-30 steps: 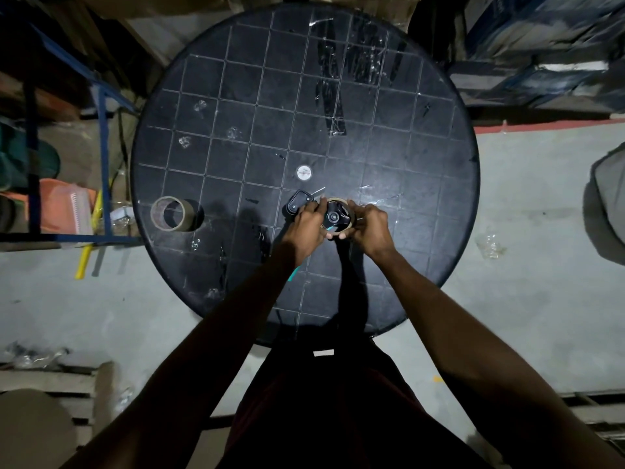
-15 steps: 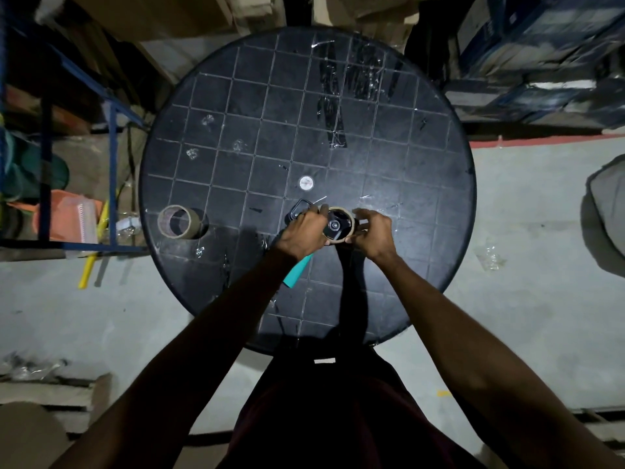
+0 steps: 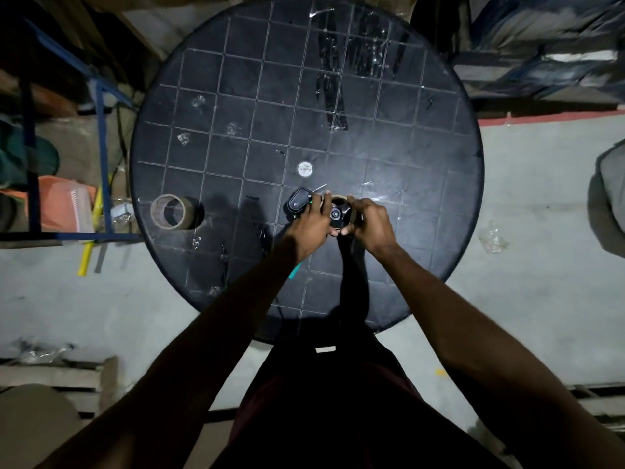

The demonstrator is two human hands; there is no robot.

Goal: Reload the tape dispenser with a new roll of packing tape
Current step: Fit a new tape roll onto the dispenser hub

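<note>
1. Left hand [image 3: 311, 221] & right hand [image 3: 370, 221] meet over the black plastic tape dispenser [image 3: 299, 203], near the middle of the round black grid-lined bench [image 3: 236, 96].
2. Tan packing tape roll [image 3: 340, 199] sits around the dispenser's dark hub; only its far rim shows btwn the hands. Looks mostly seated, can't confirm.
3. Left grip: closed around dispenser body, steadying it. Right grip: fingers curled on the roll's right edge, pressing it on.
4. Brown cardboard tape ring [image 3: 170, 211] stands well apart, near the bench's left edge. Prob. the spent core; can't be sure.
5. Risks: roll cocked on hub → jams or won't spin; roll loaded wrong way round → adhesive faces wrong side; dim light hides the tape's free end.
</note>
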